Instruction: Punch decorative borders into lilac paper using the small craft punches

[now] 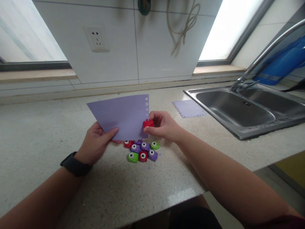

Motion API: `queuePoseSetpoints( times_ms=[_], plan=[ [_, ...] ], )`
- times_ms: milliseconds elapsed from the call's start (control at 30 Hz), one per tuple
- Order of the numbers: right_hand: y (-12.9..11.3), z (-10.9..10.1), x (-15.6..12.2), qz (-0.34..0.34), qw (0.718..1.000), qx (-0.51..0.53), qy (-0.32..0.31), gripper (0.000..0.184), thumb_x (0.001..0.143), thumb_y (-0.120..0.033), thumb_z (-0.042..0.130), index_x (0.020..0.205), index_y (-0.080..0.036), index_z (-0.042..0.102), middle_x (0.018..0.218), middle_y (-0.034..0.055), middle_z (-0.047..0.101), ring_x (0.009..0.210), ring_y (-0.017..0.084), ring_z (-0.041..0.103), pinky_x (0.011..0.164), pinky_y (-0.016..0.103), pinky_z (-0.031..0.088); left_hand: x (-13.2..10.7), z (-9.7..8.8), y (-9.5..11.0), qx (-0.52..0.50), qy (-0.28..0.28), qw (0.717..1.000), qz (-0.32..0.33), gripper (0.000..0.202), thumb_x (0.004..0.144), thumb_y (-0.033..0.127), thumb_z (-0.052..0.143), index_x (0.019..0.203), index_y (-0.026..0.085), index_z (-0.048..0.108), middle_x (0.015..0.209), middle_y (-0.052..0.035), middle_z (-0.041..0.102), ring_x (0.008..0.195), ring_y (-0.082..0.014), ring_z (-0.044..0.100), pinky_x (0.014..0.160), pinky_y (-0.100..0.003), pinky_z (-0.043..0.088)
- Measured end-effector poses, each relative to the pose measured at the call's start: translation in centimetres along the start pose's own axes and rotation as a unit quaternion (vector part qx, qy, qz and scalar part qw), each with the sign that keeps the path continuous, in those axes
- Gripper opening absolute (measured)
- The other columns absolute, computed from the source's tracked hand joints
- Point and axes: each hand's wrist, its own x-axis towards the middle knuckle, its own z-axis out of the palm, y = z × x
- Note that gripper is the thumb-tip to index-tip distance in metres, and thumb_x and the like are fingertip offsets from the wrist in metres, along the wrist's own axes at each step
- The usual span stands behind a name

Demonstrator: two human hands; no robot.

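Observation:
My left hand (101,140) pinches the lower left part of a purple sheet of paper (121,117), thumb in front and fingers behind. The sheet is held up above the counter, with a column of small punched shapes down its right edge. In my right hand (164,125) is a red craft punch (148,123), gripped between thumb and fingers at that right edge, below the cut-outs. Under the paper lies a cluster of small craft punches: green (132,157), red (143,156) and purple (152,155) ones. The sheet partly covers the back ones.
Another purple sheet (189,108), punched along its edges, lies flat beside the steel sink (214,127). A faucet (240,81) rises behind the basin. Small paper bits (149,168) are on the speckled counter (43,133). A wall socket (96,38) and a looped cable (184,30) are at the back.

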Motion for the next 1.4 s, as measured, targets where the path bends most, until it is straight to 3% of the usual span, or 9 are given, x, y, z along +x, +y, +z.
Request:
queuePoseSetpoints(
  times_ms=[200,567,800,933,1100,1267,1400],
  plan=[
    [0.0,-0.1,-0.3,-0.026,1.0,-0.016,-0.001,0.041,0.06,-0.028,0.095,0.077,-0.018,0.058,0.065,-0.005,0.057,0.058,0.009,0.049,0.056,0.024,0.041,-0.1,-0.1,-0.1,-0.007,-0.015,1.0,-0.005,0.05,0.074,0.029,0.088,0.117,0.02,0.063,0.118,-0.0059,0.072,0.078,-0.0174,0.071,0.061,-0.03,0.066],
    [-0.5,-0.4,-0.6,-0.06,0.996,-0.068,-0.004,0.037,0.061,-0.022,0.092,0.072,-0.019,0.056,0.059,-0.0067,0.051,0.055,0.008,0.041,0.05,0.023,0.031,-0.3,0.1,0.3,-0.006,-0.016,1.0,-0.002,0.05,0.072,0.03,0.089,0.115,0.022,0.064,0.125,-0.0083,0.072,0.098,-0.0275,0.074,0.078,-0.042,0.068],
    [-0.7,-0.3,-0.9,-0.08,0.991,-0.108,0.002,0.035,0.062,-0.026,0.09,0.072,-0.02,0.058,0.058,-0.0071,0.049,0.053,0.008,0.039,0.05,0.024,0.031,-0.5,-0.2,0.4,-0.015,-0.005,1.0,-0.027,0.052,0.071,0.03,0.091,0.115,0.019,0.066,0.119,-0.0084,0.076,0.085,-0.0245,0.078,0.083,-0.041,0.067],
    [-1.6,-0.1,-1.2,-0.167,0.963,-0.211,0.023,0.032,0.063,-0.03,0.088,0.071,-0.02,0.058,0.062,-0.0052,0.053,0.056,0.009,0.043,0.052,0.025,0.034,-0.3,-0.6,0.2,0.012,-0.014,1.0,0.011,0.038,0.076,0.03,0.088,0.108,0.017,0.072,0.112,-0.0091,0.077,0.1,-0.0282,0.076,0.098,-0.05,0.061],
    [-2.6,0.3,-1.6,-0.28,0.902,-0.327,0.014,0.021,0.066,-0.028,0.084,0.072,-0.02,0.065,0.066,-0.0027,0.062,0.058,0.01,0.053,0.054,0.025,0.04,-0.2,-0.6,0.6,0.02,-0.053,0.993,0.106,0.023,0.077,0.029,0.087,0.098,0.025,0.076,0.117,-0.0073,0.076,0.114,-0.0294,0.071,0.108,-0.052,0.053],
    [-3.0,0.3,-1.8,-0.315,0.879,-0.358,-0.016,0.019,0.073,-0.031,0.083,0.08,-0.02,0.07,0.069,-0.0003,0.066,0.06,0.011,0.057,0.054,0.025,0.043,-0.2,-0.8,1.2,-0.014,-0.066,0.992,0.109,0.03,0.078,0.045,0.085,0.099,0.025,0.078,0.121,-0.011,0.075,0.113,-0.0317,0.07,0.101,-0.05,0.056],
    [-3.1,0.3,-1.9,-0.365,0.859,-0.358,-0.021,0.016,0.077,-0.027,0.08,0.086,-0.019,0.07,0.071,0.0004,0.066,0.061,0.011,0.058,0.054,0.025,0.044,-0.2,-1.4,0.9,0.016,-0.065,0.991,0.119,0.029,0.084,0.041,0.078,0.109,0.026,0.077,0.129,-0.0116,0.071,0.114,-0.0316,0.068,0.094,-0.046,0.059]
  ],
)
